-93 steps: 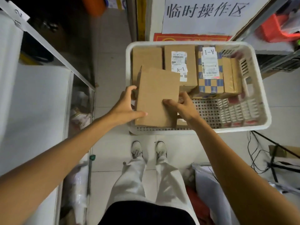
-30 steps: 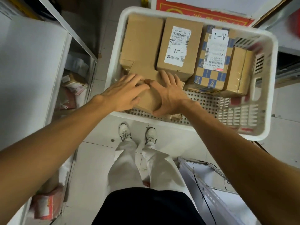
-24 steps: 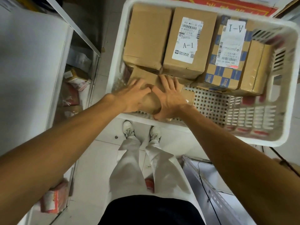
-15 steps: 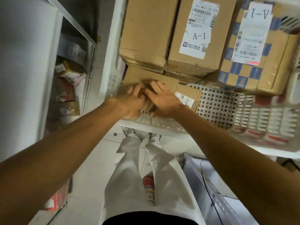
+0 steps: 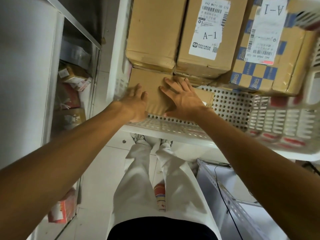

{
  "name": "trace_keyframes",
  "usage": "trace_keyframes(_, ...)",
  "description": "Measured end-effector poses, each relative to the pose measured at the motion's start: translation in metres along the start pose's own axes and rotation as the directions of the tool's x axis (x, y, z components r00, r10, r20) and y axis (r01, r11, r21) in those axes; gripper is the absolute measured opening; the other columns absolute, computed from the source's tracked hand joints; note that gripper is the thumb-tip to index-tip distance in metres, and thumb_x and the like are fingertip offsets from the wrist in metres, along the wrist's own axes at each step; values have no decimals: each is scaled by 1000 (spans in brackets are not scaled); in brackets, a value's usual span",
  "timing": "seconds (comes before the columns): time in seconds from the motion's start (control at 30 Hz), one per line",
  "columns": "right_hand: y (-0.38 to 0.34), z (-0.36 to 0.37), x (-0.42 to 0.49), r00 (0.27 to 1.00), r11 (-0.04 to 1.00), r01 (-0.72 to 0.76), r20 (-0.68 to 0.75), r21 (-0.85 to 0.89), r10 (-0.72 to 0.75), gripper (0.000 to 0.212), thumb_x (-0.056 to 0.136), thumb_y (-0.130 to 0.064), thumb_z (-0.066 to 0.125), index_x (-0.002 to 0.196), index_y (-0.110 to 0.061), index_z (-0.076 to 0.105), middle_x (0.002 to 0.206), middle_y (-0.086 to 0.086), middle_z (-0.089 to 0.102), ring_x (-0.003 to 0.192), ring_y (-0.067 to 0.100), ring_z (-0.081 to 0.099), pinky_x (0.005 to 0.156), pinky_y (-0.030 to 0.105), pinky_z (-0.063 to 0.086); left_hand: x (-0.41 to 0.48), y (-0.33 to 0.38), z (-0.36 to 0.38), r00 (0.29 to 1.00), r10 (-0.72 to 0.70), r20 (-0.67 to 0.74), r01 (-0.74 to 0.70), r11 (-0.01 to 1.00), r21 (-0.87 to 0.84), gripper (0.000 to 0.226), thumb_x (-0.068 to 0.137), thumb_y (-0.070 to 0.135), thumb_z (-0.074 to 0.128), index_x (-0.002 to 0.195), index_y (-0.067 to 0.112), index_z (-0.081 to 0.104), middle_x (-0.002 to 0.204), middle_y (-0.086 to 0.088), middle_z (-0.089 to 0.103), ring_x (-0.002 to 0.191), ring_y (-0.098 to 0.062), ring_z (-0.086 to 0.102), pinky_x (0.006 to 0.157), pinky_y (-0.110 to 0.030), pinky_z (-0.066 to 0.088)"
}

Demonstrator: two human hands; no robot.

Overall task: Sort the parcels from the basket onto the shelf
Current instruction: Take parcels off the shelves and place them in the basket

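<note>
A white perforated plastic basket (image 5: 230, 108) fills the top right of the head view. A flat brown parcel (image 5: 149, 84) lies on its floor at the near left corner. My left hand (image 5: 135, 104) lies over that parcel's left part, blurred, fingers spread. My right hand (image 5: 181, 97) rests flat on the parcel's right part with straight fingers. Behind it stand a plain brown box (image 5: 154, 32), a box labelled A-1 (image 5: 206, 37) and a blue-checked box (image 5: 270, 49) with an upside-down A-1 label.
A white shelf (image 5: 26, 66) rises on the left, with small parcels (image 5: 72, 78) on its lower level. A grey metal rack (image 5: 230, 196) with a black cable lies at the lower right. My legs and shoes stand on the tiled floor below the basket.
The view has closed in on the basket. My hands lowered the flat parcel onto the basket floor, then spread apart on its top, the left sliding left.
</note>
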State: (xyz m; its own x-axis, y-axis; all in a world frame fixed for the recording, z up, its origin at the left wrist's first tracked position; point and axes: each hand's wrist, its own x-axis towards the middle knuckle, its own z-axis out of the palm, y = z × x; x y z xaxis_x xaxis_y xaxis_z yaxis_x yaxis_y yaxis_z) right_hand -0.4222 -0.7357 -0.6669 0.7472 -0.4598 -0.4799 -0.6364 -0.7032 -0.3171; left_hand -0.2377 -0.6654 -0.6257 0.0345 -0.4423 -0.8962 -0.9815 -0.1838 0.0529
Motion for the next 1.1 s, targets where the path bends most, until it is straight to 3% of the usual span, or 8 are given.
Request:
trace_keyframes(0.1, -12, -10, -3, 999, 994, -51, 24, 100, 49, 84, 84, -49, 63, 152, -24, 20, 162, 0, 6, 148, 24, -2, 121, 45, -1, -14, 7, -2, 992, 84, -94, -95, 988, -120, 63, 98, 30, 41, 152, 23, 9, 160, -3, -8, 147, -26, -4, 118, -48, 12)
trace_keyframes(0.17, -21, -21, -10, 997, 966, -83, 19, 243, 81, 66, 91, -41, 58, 147, -19, 33, 155, 4, 29, 143, 24, 21, 118, 36, 18, -31, 12, -3, 970, 160, -182, -192, 965, -180, 59, 99, 27, 43, 151, 23, 17, 161, -1, 4, 147, -21, -2, 119, -46, 9)
trace_keyframes(0.3, -37, -57, -38, 977, 818, -215, 118, 534, 179, 46, 94, -35, 58, 134, -14, 49, 125, 10, 60, 109, 25, 59, 82, 25, 44, -74, 8, -10, 915, 175, -363, -289, 913, -289, 56, 99, 27, 45, 150, 29, 24, 159, 2, 15, 146, -17, 7, 116, -39, 10)
trace_keyframes(0.5, -77, -125, -67, 988, 843, -150, 39, 517, 151, 54, 92, -41, 60, 140, -20, 46, 138, 10, 54, 124, 26, 52, 102, 31, 40, -142, -30, -32, 812, 100, -575, -340, 882, -327, 55, 96, 21, 51, 147, 29, 31, 153, 1, 33, 138, -22, 33, 110, -41, 33)
trace_keyframes(0.6, -124, -162, -72, 991, 812, -40, -83, 582, 109, 50, 91, -38, 61, 135, -18, 50, 135, 10, 56, 109, 18, 59, 91, 15, 41, -186, -57, -27, 803, 15, -595, -308, 866, -394, 57, 96, 24, 52, 148, 29, 29, 153, -2, 33, 138, -25, 35, 109, -45, 36)
trace_keyframes(0.7, -186, -194, -75, 985, 803, 60, -168, 593, 51, 58, 92, -42, 60, 143, -22, 41, 145, 5, 45, 125, 24, 51, 95, 26, 40, -243, -88, -13, 784, -123, -608, -286, 797, -531, 56, 96, 31, 53, 147, 34, 30, 153, -1, 34, 137, -23, 37, 110, -42, 35)
trace_keyframes(1.0, -399, -285, -88, 825, 695, 563, -358, 448, -438, 62, 92, -41, 60, 146, -25, 36, 150, -1, 36, 126, 16, 44, 93, 11, 36, -476, -197, 45, 417, -578, -701, -319, 629, -709, 47, 94, 24, 57, 138, 33, 43, 138, 3, 49, 127, -17, 47, 99, -25, 36)
trace_keyframes(1.1, -480, -318, -97, 683, 570, 730, -407, 377, -607, 61, 92, -41, 60, 146, -25, 37, 151, -4, 36, 136, 14, 36, 104, 27, 37, -556, -215, 81, 206, -724, -659, -205, 626, -752, 48, 93, 18, 59, 138, 23, 46, 135, -2, 53, 117, -21, 54, 95, -25, 40)
